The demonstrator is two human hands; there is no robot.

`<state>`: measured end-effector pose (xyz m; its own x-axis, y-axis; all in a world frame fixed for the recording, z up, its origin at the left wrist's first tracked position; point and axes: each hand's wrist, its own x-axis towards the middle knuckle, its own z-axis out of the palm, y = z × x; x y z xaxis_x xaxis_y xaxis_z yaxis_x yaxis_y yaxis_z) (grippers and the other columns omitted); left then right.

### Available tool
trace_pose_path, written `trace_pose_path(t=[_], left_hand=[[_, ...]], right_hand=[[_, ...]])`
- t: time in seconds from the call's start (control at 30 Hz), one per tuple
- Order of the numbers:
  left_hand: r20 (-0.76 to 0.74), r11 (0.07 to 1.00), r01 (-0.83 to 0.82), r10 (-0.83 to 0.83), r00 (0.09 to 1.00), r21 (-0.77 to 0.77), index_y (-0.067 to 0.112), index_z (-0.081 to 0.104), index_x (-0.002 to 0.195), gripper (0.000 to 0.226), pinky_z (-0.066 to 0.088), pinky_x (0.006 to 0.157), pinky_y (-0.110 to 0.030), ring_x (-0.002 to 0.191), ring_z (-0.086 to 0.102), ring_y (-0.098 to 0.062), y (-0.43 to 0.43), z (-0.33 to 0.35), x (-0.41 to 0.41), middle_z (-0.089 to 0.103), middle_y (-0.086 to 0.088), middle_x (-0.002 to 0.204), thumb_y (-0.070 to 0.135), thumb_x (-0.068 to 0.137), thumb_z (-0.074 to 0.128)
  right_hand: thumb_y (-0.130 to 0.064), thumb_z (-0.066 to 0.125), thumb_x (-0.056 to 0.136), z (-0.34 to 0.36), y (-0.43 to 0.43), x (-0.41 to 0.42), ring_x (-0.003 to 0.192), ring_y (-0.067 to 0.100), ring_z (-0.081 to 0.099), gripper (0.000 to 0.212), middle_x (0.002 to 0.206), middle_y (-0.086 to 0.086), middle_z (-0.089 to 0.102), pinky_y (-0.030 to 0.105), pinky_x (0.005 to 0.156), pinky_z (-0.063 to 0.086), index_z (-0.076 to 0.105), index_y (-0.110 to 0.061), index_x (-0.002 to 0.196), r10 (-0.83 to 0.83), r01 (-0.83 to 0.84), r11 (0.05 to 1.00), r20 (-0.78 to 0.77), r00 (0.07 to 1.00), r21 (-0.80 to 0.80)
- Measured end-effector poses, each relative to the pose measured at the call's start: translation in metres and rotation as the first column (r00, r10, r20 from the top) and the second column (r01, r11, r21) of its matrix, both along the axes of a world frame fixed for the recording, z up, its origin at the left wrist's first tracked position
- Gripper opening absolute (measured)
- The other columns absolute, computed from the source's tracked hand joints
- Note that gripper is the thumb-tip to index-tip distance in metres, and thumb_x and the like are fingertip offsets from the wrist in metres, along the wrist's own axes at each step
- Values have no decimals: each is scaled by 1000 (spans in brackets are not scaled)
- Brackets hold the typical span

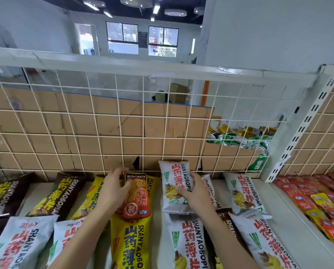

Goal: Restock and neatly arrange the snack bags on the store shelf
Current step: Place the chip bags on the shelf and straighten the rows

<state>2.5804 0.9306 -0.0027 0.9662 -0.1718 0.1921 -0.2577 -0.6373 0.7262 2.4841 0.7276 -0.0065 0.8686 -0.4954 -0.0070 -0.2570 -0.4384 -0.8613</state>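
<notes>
While the left hand (113, 188) pinches a small orange bag (136, 197) atop the yellow bags (131, 245), the right hand (193, 192) clamps a white bag (172, 183) at the shelf's (217, 191) back edge against the wire grid (121, 133). The wrappers look slick, so either bag could slide and knock its neighbours crooked!

Two hands on the shelf! The left hand (113, 189) grips the one orange KONCHEW packet (138, 200), and the right hand (193, 193) grips one white SHANYAOBOPIAN bag (172, 177). Six more white bags lie around those grips, so seven in all. There are three yellow bags (131, 243) under and beside the left grip. Brown bags (59, 193): two left of it, a third under the right forearm. The red packets (302, 193) and cans (238, 140) right of the right grip are too many to count.
</notes>
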Motion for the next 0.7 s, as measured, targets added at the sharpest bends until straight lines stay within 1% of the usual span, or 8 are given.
trace_pose_path(t=[0.13,0.27,0.3,0.37,0.5,0.57,0.63,0.7], left_hand=[[-16,998,51,-51,999,28,21,46,131,42,46,93,-35,121,47,-23,5,-2,-4,45,-6,136,25,90,58],[-26,995,91,-90,996,30,21,44,133,45,48,90,-35,120,47,-22,10,-5,-7,45,-4,137,25,90,57],[-33,995,99,-98,995,31,21,44,134,46,50,90,-36,120,47,-22,12,-6,-8,44,-4,137,26,90,57],[-44,994,108,-106,993,30,21,43,134,46,50,91,-37,121,47,-22,13,-8,-9,43,-4,138,25,90,57],[-16,994,113,-113,994,-5,18,47,131,43,46,92,-33,120,47,-22,15,-11,-9,45,-5,135,21,90,58],[-11,993,120,-120,993,-18,18,48,130,41,47,91,-35,118,47,-22,16,-12,-9,46,-5,133,21,90,58],[-21,992,125,-126,992,-31,19,48,130,41,50,86,-35,117,48,-22,18,-12,-10,46,-5,133,22,90,57],[-10,992,125,-125,992,-36,20,48,129,40,49,78,-28,115,49,-21,20,-13,-10,46,-4,132,22,90,57]], right_hand=[[-35,63,86,-11,13,11,111,20,57,63,127,4,55,35,93,46,30,-14,136,-20,3,992,-128,992,-129],[-37,50,94,-15,19,7,114,23,55,73,148,6,29,30,77,44,3,-23,148,20,-80,912,-152,988,-403],[-37,47,95,-16,19,7,115,23,53,72,149,7,26,30,77,44,-1,-27,148,41,-110,895,-166,985,-432],[-40,42,96,-16,19,6,121,27,47,69,147,9,26,34,85,44,-2,-31,148,39,-140,882,-226,973,-450],[-42,37,97,-16,21,7,125,32,42,66,146,14,27,39,94,41,-2,-27,149,-2,-162,848,-308,951,-505],[-41,35,98,-16,21,9,128,33,39,65,149,15,23,41,97,39,-2,-26,149,-15,-171,849,-347,938,-499],[-41,35,98,-16,21,11,131,34,36,64,151,16,19,42,100,36,0,-25,149,-16,-182,860,-381,924,-478],[-42,35,98,-15,21,11,132,35,34,63,151,16,20,42,102,35,3,-25,149,-24,-181,868,-403,915,-462]])
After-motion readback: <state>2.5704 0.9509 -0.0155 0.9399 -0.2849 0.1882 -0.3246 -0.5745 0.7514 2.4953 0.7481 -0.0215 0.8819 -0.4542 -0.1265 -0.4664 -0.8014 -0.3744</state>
